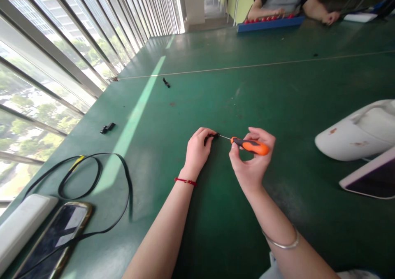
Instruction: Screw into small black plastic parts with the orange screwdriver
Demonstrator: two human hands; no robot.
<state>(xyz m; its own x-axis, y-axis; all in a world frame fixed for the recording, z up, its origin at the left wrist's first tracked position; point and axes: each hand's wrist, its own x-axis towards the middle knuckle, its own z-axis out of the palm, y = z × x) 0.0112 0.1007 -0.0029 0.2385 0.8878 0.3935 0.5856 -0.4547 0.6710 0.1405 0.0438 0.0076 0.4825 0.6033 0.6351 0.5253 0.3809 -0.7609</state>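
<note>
My left hand rests on the green table with its fingers closed round a small black part, mostly hidden by the fingers. In my right hand is a screwdriver with an orange and dark grey handle, gripped between thumb and fingers. Its thin metal shaft points left, and the tip meets or nearly meets the black part; exact contact is too small to tell.
On the green table lie small black pieces and another black piece. At left are a black cable, a phone and a white box. A white device stands right. Opposite, a person sits behind a blue tray.
</note>
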